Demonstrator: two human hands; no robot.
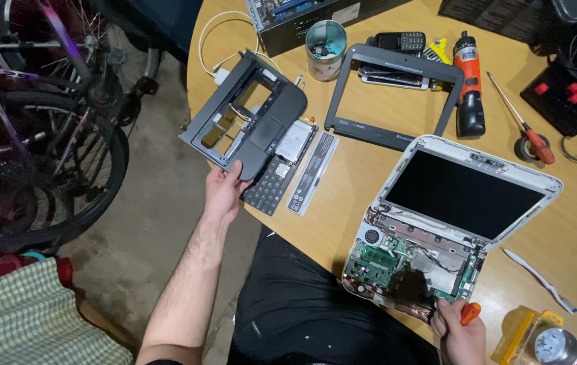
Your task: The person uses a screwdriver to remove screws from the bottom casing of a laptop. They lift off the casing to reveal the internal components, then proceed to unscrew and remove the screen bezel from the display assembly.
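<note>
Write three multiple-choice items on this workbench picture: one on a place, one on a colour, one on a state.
1. Where does the metal can stand?
A. Between the grey palm-rest cover and the screen bezel
B. On the floor
C. On the opened laptop

2. What colour is the handle of the tool in the right hand?
A. Blue
B. Orange
C. Green

3. In what state is the laptop's base?
A. Closed up
B. Cover off, circuit board showing
C. Wrapped in cloth

Answers:
1 A: the can sits on the table between those two parts.
2 B: an orange handle shows above the fist.
3 B: green board and wiring lie exposed, and the left hand holds the removed cover.
</note>
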